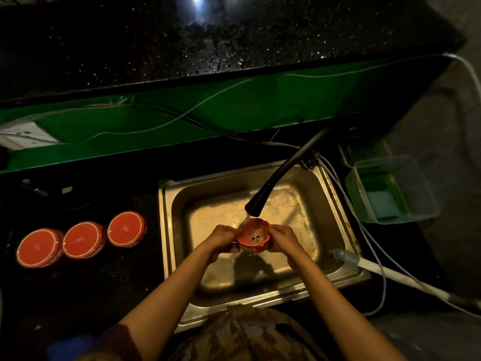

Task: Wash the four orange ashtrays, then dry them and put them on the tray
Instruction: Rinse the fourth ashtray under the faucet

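An orange ashtray point(253, 237) is held upright over the steel sink point(169, 225), under water running from the black faucet head point(257, 201). Dark bits lie in its bowl. My left hand point(221, 238) grips its left side and my right hand point(282, 239) grips its right side. Three more orange ashtrays stand upside down in a row on the dark counter to the left: one nearest the sink point(126, 229), one in the middle point(83, 240) and one at the far left point(39, 248).
A clear plastic tub point(393, 190) with greenish liquid and a blue sponge stands right of the sink, another tub point(364, 149) behind it. White cables and a hose point(395, 276) run along the sink's right side. A green ledge point(234, 108) rises behind.
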